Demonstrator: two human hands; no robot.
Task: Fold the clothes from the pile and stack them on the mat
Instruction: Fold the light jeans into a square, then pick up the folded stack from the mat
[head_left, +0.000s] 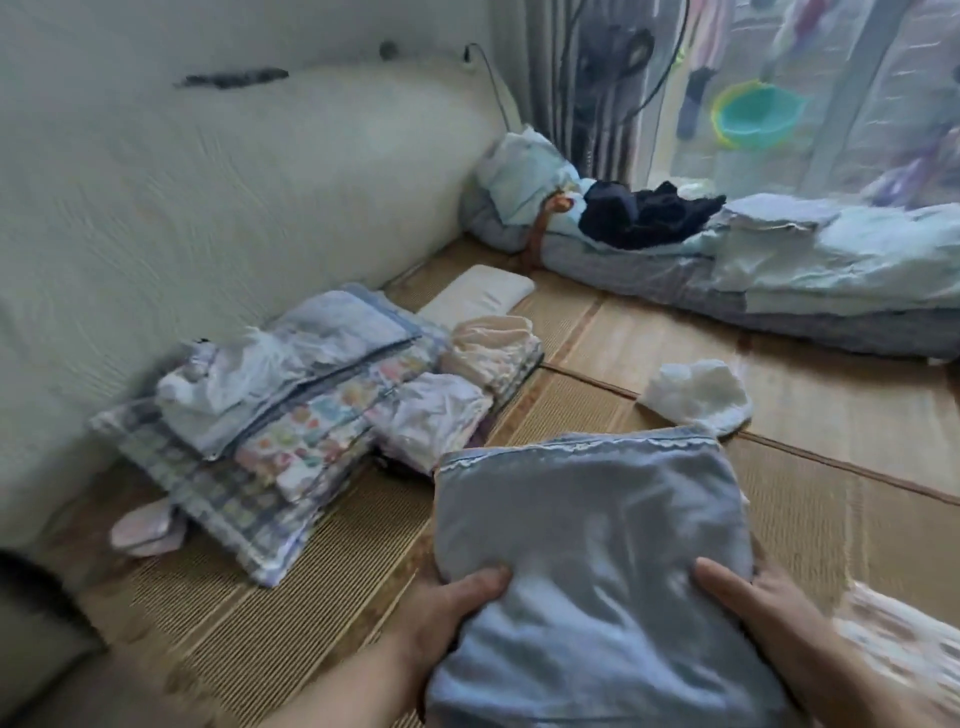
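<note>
While both hands clasp the folded blue garment (587, 561) over the mat's (779, 374) near edge, left hand (457, 608) and right hand (748, 597) gripping its sides, the stacking step seems underway; next, carry it to the folded stack (291, 395) by the mat's left edge.

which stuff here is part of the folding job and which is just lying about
Part of the job:
- folded blue garment, gripped by the left hand and right hand
- stack of folded clothes
- woven mat
- loose white item, probably still to fold

Lying about:
- bedding roll with dark cloth on top
- fan
- teal basin
</note>
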